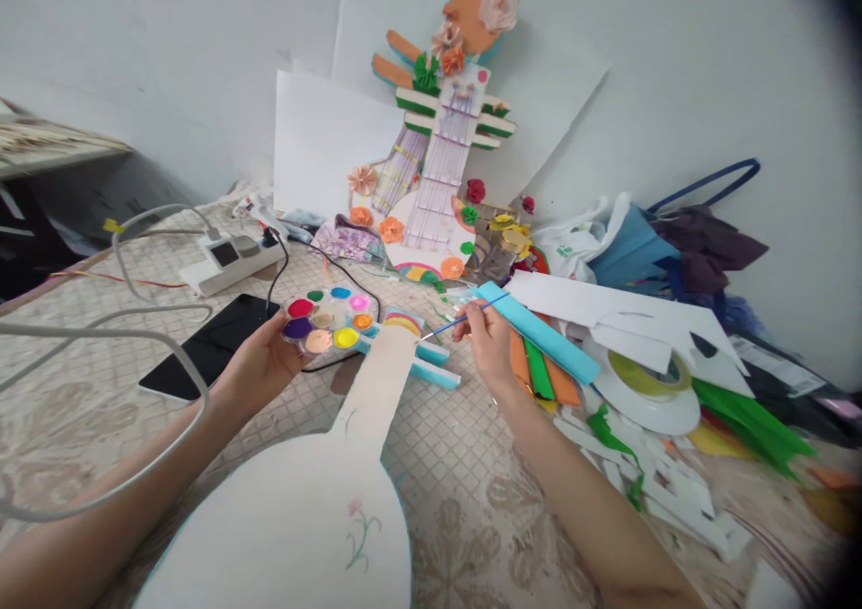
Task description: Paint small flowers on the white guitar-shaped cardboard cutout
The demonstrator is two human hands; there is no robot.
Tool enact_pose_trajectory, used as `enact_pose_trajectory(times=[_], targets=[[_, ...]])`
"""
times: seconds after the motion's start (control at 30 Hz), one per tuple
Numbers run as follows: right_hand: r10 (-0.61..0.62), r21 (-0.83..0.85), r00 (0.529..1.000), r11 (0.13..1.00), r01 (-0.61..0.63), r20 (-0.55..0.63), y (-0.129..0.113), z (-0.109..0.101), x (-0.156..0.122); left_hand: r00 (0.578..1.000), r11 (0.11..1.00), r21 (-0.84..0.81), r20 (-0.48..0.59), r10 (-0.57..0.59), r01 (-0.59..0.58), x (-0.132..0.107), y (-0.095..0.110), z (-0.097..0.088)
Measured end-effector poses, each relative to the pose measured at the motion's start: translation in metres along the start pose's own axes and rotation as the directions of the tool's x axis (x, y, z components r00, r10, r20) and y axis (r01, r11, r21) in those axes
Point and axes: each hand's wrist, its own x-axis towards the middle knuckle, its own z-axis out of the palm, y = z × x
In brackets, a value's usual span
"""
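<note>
My left hand (pixel 264 357) is closed around the edge of a round paint palette (pixel 328 321) with several coloured wells, held just above the table. My right hand (pixel 486 338) pinches a thin blue paintbrush (pixel 458 322) whose tip points left toward the palette and the top of a white guitar-shaped cardboard cutout (pixel 323 492). The cutout lies flat between my arms, with a small painted flower on its round body and blue-edged pegs at its head.
A black tablet (pixel 210 343) and a white power strip (pixel 233 260) with cables lie left. A decorated cardboard guitar (pixel 437 169) leans on the wall. Paper strips, a tape roll (pixel 652 377), white scraps and bags crowd the right side.
</note>
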Motion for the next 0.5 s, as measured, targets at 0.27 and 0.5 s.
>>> enact_pose_trajectory(times=[0.27, 0.5], targets=[[-0.198, 0.103, 0.98, 0.975, 0.195, 0.025, -0.031, 0.01, -0.018, 1.0, 0.999, 0.034, -0.008, -0.001, 0.001, -0.003, -0.006, 0.003], [-0.232, 0.108, 0.955, 0.971, 0.215, 0.186, -0.052, 0.02, -0.033, 0.999, 0.995, 0.088, -0.003, -0.038, 0.038, -0.003, -0.008, 0.001]])
